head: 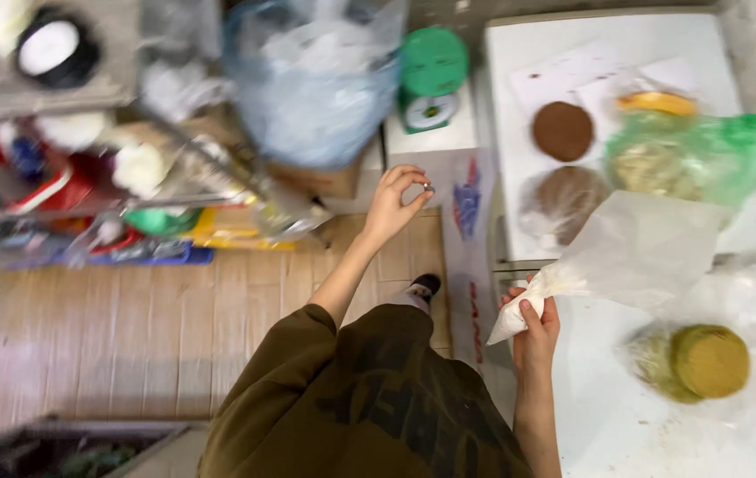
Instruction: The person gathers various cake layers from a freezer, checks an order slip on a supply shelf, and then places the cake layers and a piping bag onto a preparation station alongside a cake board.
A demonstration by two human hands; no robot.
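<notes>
Olive-green clothing [369,407] fills the bottom of the view, right under the camera, and both bare arms reach out from it. Right hand [534,323] is down at the edge of the white table [625,425], fingers wrapped tight around the twisted neck of a clear plastic bag [634,252], and the rest of that bag billows up and away to the right, looking pale and empty from here. Left hand [393,202] is out over the wooden floor [130,327], raised, thumb and forefinger pinched together on something tiny and dark; it is too small and blurred to tell what it is.

On the table just beyond the bag sits a round mustard-coloured disc in clear wrap [701,361]. Farther back, a second white surface [519,53] carries a bare brown disc [563,131], another brown disc under film [568,199] just below it, and a green plastic bag [696,155] with pale contents beside them, an orange-yellow piece [656,103] at its top.

Ahead of the left hand, a green kitchen scale [432,80] stands on a white stand, next to a big bluish plastic sack [311,80]. Cluttered shelves [86,177] of blurred red, white and yellow goods run off to the left. One dark shoe [425,285] shows on the floor.
</notes>
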